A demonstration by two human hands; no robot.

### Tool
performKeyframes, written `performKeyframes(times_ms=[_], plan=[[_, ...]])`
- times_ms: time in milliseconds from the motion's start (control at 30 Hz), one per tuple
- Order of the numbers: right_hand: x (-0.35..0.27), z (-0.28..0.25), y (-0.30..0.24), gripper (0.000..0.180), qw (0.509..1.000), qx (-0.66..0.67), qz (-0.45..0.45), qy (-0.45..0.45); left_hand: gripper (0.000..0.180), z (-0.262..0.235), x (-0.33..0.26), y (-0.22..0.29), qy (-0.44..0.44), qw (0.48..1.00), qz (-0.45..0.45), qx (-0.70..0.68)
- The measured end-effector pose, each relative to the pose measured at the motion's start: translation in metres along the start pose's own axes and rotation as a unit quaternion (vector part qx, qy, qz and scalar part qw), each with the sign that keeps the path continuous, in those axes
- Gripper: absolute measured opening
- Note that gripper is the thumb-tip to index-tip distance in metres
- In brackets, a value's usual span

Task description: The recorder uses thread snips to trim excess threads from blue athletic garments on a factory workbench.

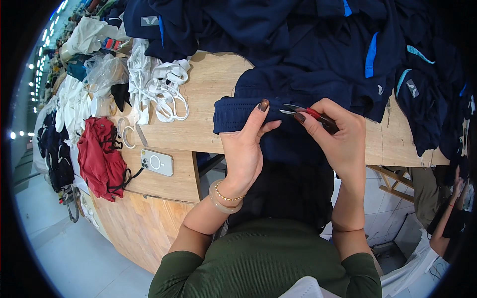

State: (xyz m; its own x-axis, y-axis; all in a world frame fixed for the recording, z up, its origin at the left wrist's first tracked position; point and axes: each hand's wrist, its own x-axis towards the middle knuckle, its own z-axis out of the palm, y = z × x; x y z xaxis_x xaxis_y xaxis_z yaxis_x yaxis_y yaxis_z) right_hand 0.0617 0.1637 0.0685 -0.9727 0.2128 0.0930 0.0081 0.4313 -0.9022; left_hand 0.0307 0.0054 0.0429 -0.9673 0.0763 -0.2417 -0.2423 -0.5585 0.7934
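The navy shorts lie at the near edge of the wooden table, waistband toward the person and the rest draped off the edge into the lap. The left hand is closed on the fabric, thumb pressed flat on the waistband just beside the blades. The right hand grips a pair of red-handled thread snips, fingers wrapped round them, tips aimed left at the waistband seam — whether a loose thread sits between the blades is too small to tell. To trim cleanly I would judge it best to keep the cloth taut under the thumb, lay the blades flat and close to the seam, and nip only the thread — never the stitching. Beyond, a heap of navy garments covers the far table; to the left lie white elastic cords, a phone and a red garment
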Motion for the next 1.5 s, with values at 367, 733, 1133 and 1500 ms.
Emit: performKeyframes(times_ms=[367,733,1133,1500], plan=[[0.0,0.0005,-0.0005,0.013,1.0,0.006,0.003,-0.002,0.015,-0.0007,-0.0008,-0.0003,-0.005,1.0,0.006,0.006],[0.002,0.0041,0.0053,0.015,0.999,0.034,-0.016,0.003,0.014,-0.0025,-0.0017,0.0015,-0.012,1.0,-0.026,-0.012],[0.0003,0.0025,-0.0018,0.013,1.0,0.004,-0.003,0.0,0.014,-0.0008,-0.0013,0.0002,-0.012,1.0,0.008,-0.002],[0.0006,0.0055,0.0035,0.014,1.0,0.018,-0.019,-0.001,0.015,-0.0022,-0.0027,0.0008,-0.011,1.0,0.004,0.0]])
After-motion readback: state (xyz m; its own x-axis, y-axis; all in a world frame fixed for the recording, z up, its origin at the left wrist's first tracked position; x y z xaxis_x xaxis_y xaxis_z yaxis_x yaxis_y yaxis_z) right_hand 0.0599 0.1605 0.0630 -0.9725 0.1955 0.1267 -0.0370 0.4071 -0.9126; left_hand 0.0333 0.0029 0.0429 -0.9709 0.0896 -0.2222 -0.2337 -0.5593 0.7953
